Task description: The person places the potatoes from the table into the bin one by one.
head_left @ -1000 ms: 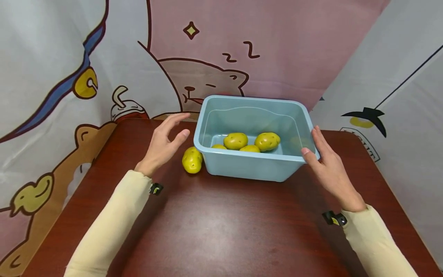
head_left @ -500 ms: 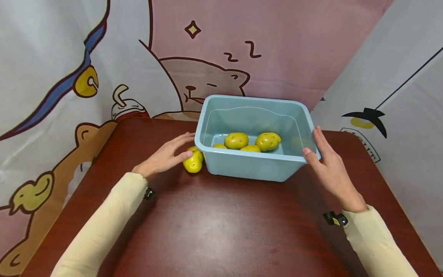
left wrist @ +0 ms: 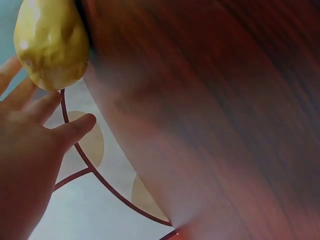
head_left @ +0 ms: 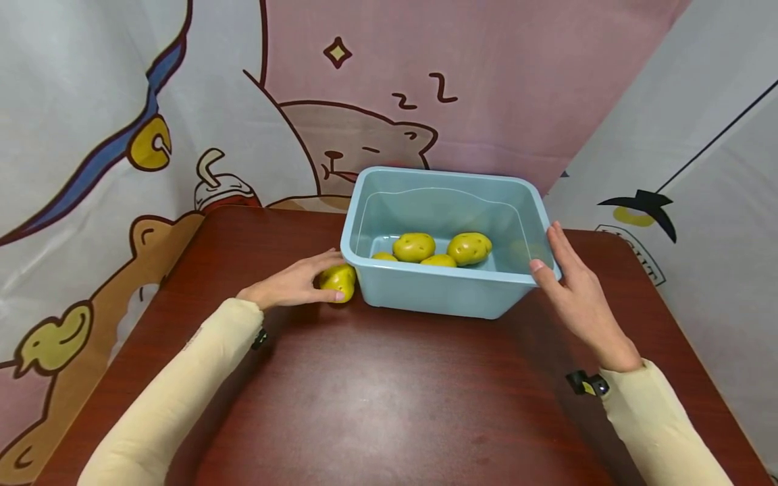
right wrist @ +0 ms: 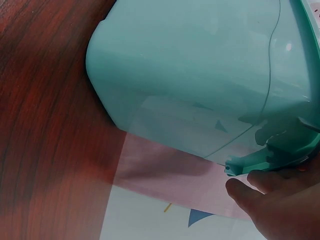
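Observation:
A yellow potato point(head_left: 338, 281) lies on the table, touching or very close to the left end of a light blue plastic bin point(head_left: 444, 290). My left hand point(head_left: 292, 280) reaches around this potato, fingers behind it and thumb across its front. In the left wrist view the thumb point(left wrist: 80, 131) stands apart from the potato point(left wrist: 52, 42), and the fingers lie beside its end. My right hand point(head_left: 580, 297) holds the bin's right end, thumb over the rim and fingers along the outside. Several potatoes point(head_left: 414, 248) lie inside the bin, two partly hidden by its front wall.
The brown wooden table point(head_left: 365, 405) stands against a curtain point(head_left: 486, 88) printed with cartoon animals. Its back edge runs just behind the bin. Small dark devices point(head_left: 588, 383) sit at both wrists.
My left hand has come down from above the table onto the potato, its thumb moving to the front. The bin, the potatoes and my right hand stay in place.

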`<state>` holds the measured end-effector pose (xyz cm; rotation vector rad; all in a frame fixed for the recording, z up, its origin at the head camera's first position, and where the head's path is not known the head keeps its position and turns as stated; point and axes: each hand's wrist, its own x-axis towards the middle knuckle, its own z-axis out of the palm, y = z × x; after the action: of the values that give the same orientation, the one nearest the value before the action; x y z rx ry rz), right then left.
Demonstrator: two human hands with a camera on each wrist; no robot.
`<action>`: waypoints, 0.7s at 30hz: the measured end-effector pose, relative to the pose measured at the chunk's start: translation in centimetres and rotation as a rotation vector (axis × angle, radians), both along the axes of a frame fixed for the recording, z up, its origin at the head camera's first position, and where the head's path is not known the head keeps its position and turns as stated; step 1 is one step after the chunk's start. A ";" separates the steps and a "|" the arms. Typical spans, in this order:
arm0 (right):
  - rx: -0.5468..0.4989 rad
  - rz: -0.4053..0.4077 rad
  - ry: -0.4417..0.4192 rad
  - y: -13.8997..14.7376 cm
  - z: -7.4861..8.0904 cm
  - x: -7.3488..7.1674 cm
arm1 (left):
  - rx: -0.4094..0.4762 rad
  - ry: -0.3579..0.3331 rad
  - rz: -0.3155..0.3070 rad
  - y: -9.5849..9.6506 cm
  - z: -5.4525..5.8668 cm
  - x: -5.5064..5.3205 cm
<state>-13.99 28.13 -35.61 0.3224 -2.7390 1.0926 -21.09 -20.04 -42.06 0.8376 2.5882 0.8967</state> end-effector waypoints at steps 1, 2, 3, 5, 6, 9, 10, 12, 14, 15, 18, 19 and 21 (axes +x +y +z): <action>-0.002 0.000 0.000 0.0 0.0 0.0 | -0.005 0.005 0.006 -0.1 0.0 0.1; -0.002 -0.001 0.001 0.0 0.0 0.0 | -0.007 0.015 0.010 -0.2 0.1 0.1; -0.003 -0.001 0.001 0.0 0.0 0.0 | -0.008 0.026 0.014 -0.3 0.1 0.2; -0.004 -0.002 0.001 0.0 0.0 -0.1 | -0.010 0.058 0.017 -0.6 0.2 0.5; -0.004 -0.003 0.000 0.0 0.0 -0.1 | -0.012 0.070 0.021 -0.8 0.2 0.6; -0.003 -0.002 -0.002 0.0 0.1 0.0 | -0.009 0.093 0.024 -1.2 0.0 1.1; -0.005 -0.001 -0.003 0.0 0.1 0.0 | -0.010 0.095 0.026 -1.4 0.0 1.3; -0.004 0.001 0.000 0.0 0.0 0.0 | -0.009 0.100 0.025 -1.6 -0.3 1.7; -0.005 0.003 0.002 0.0 0.0 0.0 | -0.003 0.104 0.029 -1.8 -0.5 2.0; -0.004 0.003 0.004 0.0 0.0 0.0 | 0.002 0.106 0.033 -1.9 -0.6 2.2; -0.007 0.004 0.008 0.1 0.0 0.0 | 0.027 0.107 0.045 -2.1 -0.9 2.6; -0.009 0.004 0.009 0.1 0.0 -0.1 | 0.041 0.102 0.049 -2.2 -1.1 2.7; -0.011 0.006 0.009 0.0 0.0 -0.1 | 0.062 0.094 0.052 -2.3 -1.3 2.8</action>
<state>-14.10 28.13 -35.64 0.3337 -2.7252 1.1054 -18.26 -22.31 -43.36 0.8526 2.6862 0.9791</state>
